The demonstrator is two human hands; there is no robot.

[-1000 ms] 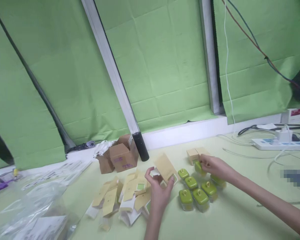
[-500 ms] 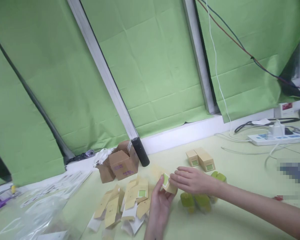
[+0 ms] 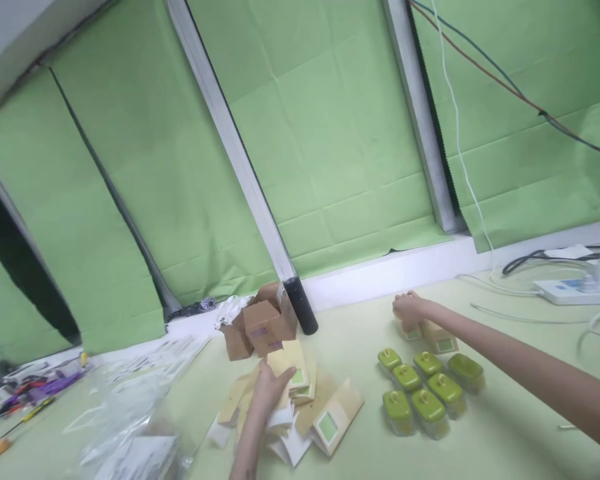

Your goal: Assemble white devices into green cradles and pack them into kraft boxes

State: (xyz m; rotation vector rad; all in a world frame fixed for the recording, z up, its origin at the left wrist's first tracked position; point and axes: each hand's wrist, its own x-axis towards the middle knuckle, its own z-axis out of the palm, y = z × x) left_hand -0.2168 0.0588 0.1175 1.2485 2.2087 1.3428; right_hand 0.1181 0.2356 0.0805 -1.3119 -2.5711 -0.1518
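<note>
On the left, my left hand [image 3: 270,387] is closed on a tan flat carton [image 3: 295,357] with a green window, at the top of a loose pile. Another tan carton [image 3: 340,413] with a green panel lies at the pile's right side. Farther back, my right hand [image 3: 409,308] has its fingers curled down at a small tan box [image 3: 411,332], partly hiding it. A second tan box [image 3: 441,338] stands to its right, partly behind my forearm. Several clear containers with green lids [image 3: 429,405] stand grouped between my arms.
An open brown cardboard box [image 3: 267,327] and a black cylinder [image 3: 301,307] stand by the wall. Clear plastic bags [image 3: 115,427] lie at the left front. A white power strip [image 3: 570,291] with cables sits at the right back.
My hands have parted: the left went to the carton pile, the right to the boxes at the back. The small box between them has left my left hand. The view has shifted.
</note>
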